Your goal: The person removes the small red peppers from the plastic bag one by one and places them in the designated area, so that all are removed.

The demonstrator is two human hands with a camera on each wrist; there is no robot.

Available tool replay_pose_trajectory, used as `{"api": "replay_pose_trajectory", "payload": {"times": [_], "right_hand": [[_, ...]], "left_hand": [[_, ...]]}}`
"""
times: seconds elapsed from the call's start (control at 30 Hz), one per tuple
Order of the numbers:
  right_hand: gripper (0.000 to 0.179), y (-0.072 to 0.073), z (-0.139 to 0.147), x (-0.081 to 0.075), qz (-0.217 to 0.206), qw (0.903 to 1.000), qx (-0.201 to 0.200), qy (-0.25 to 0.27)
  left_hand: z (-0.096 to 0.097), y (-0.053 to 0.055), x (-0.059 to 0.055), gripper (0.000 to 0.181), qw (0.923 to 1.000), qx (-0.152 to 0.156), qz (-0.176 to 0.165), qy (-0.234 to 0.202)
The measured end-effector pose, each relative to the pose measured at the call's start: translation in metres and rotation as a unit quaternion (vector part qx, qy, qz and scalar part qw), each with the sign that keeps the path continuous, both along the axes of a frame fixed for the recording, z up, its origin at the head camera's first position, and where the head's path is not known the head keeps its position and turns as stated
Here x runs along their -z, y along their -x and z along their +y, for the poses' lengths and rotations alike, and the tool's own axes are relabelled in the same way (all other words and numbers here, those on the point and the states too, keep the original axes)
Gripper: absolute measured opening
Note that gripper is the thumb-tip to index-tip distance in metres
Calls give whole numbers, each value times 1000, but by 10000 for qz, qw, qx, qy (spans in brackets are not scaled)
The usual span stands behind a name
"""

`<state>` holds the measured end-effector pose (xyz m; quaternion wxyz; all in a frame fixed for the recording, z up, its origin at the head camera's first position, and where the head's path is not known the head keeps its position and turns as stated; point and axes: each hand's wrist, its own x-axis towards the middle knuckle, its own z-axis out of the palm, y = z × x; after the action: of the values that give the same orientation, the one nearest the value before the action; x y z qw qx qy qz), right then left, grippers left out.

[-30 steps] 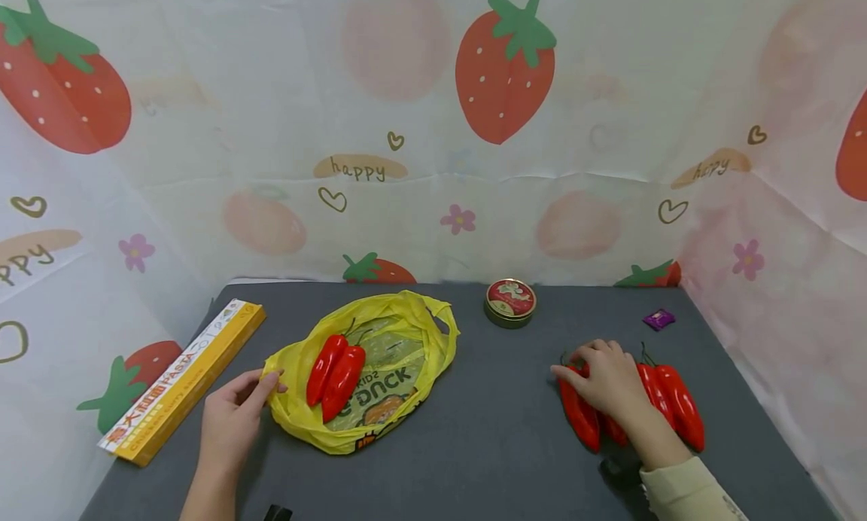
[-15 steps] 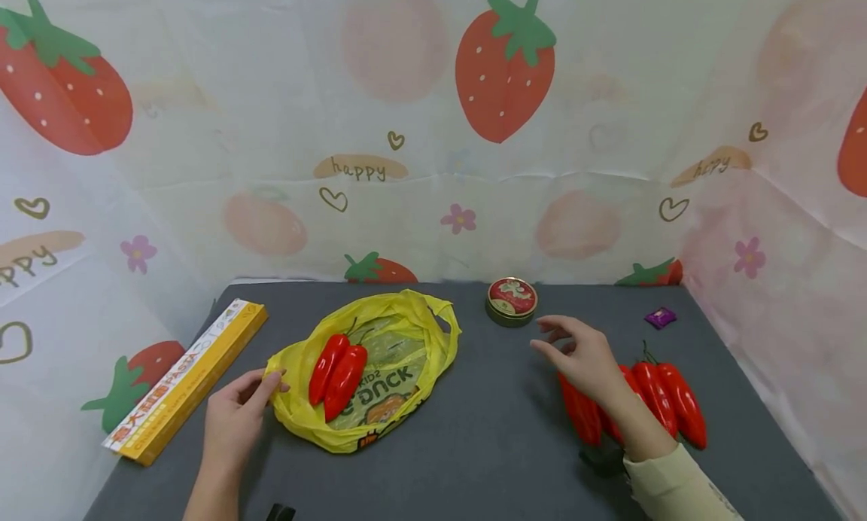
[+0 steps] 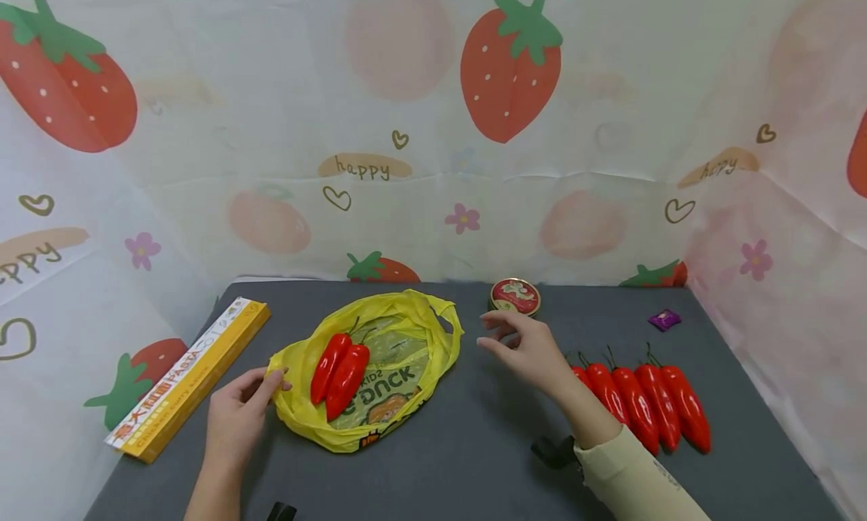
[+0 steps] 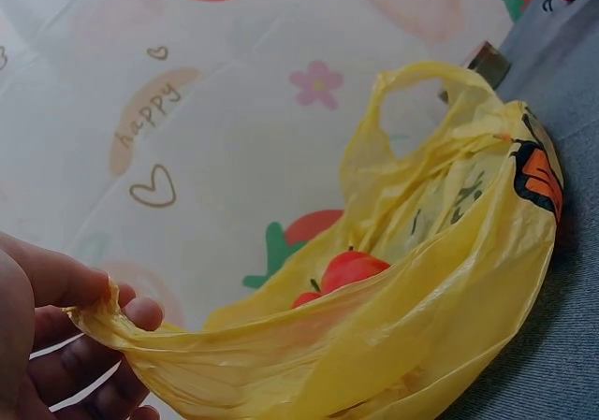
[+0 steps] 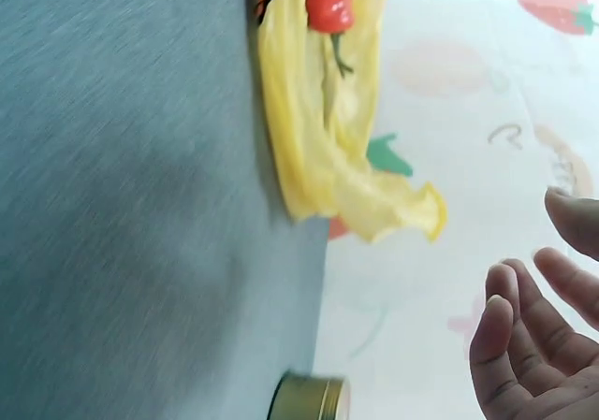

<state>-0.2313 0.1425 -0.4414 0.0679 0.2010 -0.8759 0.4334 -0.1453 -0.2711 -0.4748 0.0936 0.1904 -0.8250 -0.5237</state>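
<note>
My left hand (image 3: 237, 408) pinches the left rim of a yellow plastic bag (image 3: 298, 423) between thumb and fingers; the left wrist view shows the gathered edge (image 4: 112, 322) in its grip. The bag lies spread open on the dark table, with two red peppers (image 3: 347, 382) inside. To the right of the bag, my right hand (image 3: 524, 351) hovers over the table, fingers loosely bent and holding nothing. Its fingers (image 5: 538, 336) and thumb stand apart in the right wrist view. Several red peppers (image 3: 637, 404) lie in a row at the right, partly hidden behind my right forearm.
A round red-lidded tin (image 3: 516, 295) stands at the back, just beyond my right hand. At the left lies a long yellow pasta box (image 3: 190, 378). A small purple packet (image 3: 665, 320) rests at the back right. A strawberry-printed cloth (image 3: 433, 129) hangs behind the table.
My right hand has lifted off the row of peppers and moved left toward the bag, carrying nothing. The left hand keeps its pinch on the bag's rim.
</note>
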Motion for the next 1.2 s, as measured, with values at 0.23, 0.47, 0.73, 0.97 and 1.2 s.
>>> {"api": "replay_pose_trajectory", "payload": {"times": [0.23, 0.47, 0.73, 0.97, 1.2], "right_hand": [[37, 8, -31, -5, -142, 9991, -397, 61], [37, 12, -62, -15, -341, 9958, -845, 1], [37, 30, -97, -22, -601, 9894, -1305, -188], [36, 49, -119, -17, -887, 9840, -1534, -181], [40, 58, -149, -5, -1506, 9748, -1648, -50]], "left_hand": [[-1, -3, 0, 48, 10000, -46, -86, 10], [-1, -3, -2, 45, 10000, -17, -31, 40], [-2, -3, -4, 46, 10000, 35, -16, 86], [3, 0, -2, 46, 9997, 167, 150, 17], [1, -3, -3, 45, 10000, 34, 55, 39]]}}
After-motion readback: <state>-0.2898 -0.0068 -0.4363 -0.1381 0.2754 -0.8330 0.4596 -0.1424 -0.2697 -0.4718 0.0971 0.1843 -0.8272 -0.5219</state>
